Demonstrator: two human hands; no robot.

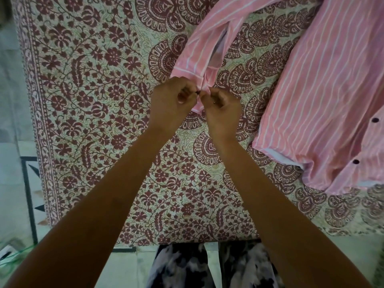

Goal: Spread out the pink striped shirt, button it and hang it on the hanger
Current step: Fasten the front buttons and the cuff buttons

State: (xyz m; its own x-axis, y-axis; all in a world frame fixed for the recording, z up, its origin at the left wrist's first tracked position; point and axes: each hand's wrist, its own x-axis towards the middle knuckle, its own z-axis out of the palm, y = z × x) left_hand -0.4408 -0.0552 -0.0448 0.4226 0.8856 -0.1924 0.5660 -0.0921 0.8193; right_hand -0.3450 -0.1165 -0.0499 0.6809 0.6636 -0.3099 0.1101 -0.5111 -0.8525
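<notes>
- Midway across the bed (pixel 93 132), left hand (pixel 172 100) and right hand (pixel 221 109) both pinch the sleeve cuff (pixel 193 73).
- By the right edge lies the pink striped shirt (pixel 332 90).

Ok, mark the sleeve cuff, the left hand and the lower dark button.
sleeve cuff (pixel 192 73): head view, its striped band.
left hand (pixel 172 101): head view, back of hand.
lower dark button (pixel 355 161): head view, its centre.

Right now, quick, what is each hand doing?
Left hand: fingers curled, pinching the sleeve cuff of the pink striped shirt.
Right hand: fingers curled, pinching the same cuff.
</notes>
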